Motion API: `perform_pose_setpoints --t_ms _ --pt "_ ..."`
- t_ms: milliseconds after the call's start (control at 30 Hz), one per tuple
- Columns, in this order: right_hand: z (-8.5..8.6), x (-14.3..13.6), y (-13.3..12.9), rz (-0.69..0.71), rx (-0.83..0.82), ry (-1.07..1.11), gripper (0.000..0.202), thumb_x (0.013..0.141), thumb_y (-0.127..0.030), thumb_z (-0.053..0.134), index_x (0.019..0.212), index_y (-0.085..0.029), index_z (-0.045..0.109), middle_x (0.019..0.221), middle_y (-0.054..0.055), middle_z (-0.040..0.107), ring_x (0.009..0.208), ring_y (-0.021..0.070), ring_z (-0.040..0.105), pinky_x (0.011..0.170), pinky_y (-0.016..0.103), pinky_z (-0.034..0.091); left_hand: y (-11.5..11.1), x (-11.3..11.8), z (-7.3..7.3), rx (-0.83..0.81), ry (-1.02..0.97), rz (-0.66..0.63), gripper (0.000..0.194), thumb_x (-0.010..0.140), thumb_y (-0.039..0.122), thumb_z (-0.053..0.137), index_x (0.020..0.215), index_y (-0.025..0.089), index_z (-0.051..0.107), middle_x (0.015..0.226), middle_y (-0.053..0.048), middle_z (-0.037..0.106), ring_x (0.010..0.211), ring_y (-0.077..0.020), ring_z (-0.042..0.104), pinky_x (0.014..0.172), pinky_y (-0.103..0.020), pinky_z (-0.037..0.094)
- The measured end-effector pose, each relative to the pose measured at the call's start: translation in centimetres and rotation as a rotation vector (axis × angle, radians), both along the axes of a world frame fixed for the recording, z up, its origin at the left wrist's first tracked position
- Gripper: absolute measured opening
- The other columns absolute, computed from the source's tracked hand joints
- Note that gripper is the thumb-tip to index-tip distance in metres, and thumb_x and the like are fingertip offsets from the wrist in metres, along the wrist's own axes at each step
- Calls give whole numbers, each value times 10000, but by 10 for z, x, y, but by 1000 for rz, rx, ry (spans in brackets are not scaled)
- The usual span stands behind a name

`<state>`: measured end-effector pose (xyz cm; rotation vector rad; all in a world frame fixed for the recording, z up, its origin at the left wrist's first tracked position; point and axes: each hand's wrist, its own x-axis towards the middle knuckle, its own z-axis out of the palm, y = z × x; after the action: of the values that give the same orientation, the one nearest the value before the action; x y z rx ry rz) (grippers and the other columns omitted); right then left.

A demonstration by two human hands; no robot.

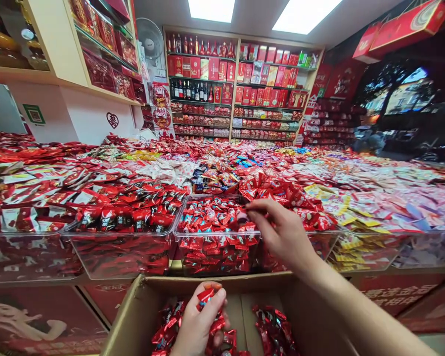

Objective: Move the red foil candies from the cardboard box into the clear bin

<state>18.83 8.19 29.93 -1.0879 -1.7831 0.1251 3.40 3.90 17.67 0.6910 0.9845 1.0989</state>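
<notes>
My left hand [203, 316] is closed around several red-wrapped candies [206, 295] with bits of blue, just inside an open cardboard box [166, 285]. Below it in the box lie more candies in shiny red wrappers [272, 326], in separate heaps. My right hand [278, 225] reaches over the right rim of a clear plastic bin [215, 234] full of small red and blue candies [211, 212]. Its thumb and forefinger are drawn together. A small dark, blurred thing shows at the fingertips, too unclear to name.
Neighbouring clear bins hold dark-and-red packets [129, 217] on the left, larger red packets [287, 193] and yellow packets [341, 202] on the right. Shelves with bottles and red boxes [203, 68] line the back wall. A fan [149, 38] hangs at the back left.
</notes>
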Motion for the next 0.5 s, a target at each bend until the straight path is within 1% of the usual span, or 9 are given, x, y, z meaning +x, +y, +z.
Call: perform_pose_setpoints --t_ms 33,67,100,167,267,300,367,467,500 --pt "12 -2 14 4 -22 -130 145 806 -167 424 877 -171 549 825 36 614 747 128 550 689 233 413 1 0 -3 -2 7 -2 338 584 398 650 786 204 461 564 65 488 353 -43 434 261 -116 210" --pt "21 -5 27 15 -67 -253 164 804 -151 414 887 -160 555 837 41 620 755 127 551 689 229 410 2 0 -7 -1 20 -9 357 568 409 656 782 203 459 547 68 483 345 -48 438 258 -118 212" --pt "26 -9 40 32 -124 -360 178 796 -131 412 883 -152 566 835 43 627 747 125 555 676 223 410 2 0 -10 2 34 -19 373 556 422 659 780 202 458 533 69 478 340 -53 442 256 -120 215" --pt "26 -16 61 77 -221 -509 179 749 -93 447 823 -148 600 780 39 644 690 124 566 622 211 412 3 -1 -15 19 56 -28 395 542 441 661 779 201 455 515 72 466 332 -54 435 252 -122 218" --pt "15 -26 78 139 -286 -624 160 648 -46 523 685 -155 633 639 16 641 575 120 563 547 199 402 4 -3 -17 37 62 -20 406 532 446 664 776 202 452 509 76 450 337 -55 431 246 -117 205" --pt "13 -28 79 146 -296 -651 167 626 -32 532 669 -156 635 622 15 635 566 121 561 543 200 401 4 -3 -16 34 63 -15 405 530 442 667 776 202 452 514 76 449 343 -57 439 246 -115 201" --pt "11 -29 73 119 -282 -668 195 625 -14 519 704 -150 634 680 39 632 615 137 567 577 219 406 3 -4 -11 24 65 -4 395 536 433 667 774 201 452 538 71 460 351 -58 454 249 -112 200" --pt "14 -28 45 18 -200 -622 226 729 -50 439 877 -133 587 893 103 586 772 169 547 667 273 404 3 -4 -1 17 50 3 374 556 433 658 766 198 457 586 60 481 367 -53 460 251 -108 206" --pt "13 -28 31 18 -165 -586 222 769 -80 409 918 -137 563 925 104 566 807 167 532 692 280 401 3 -4 2 18 41 1 369 564 443 649 763 196 459 598 56 488 368 -51 460 250 -108 206"
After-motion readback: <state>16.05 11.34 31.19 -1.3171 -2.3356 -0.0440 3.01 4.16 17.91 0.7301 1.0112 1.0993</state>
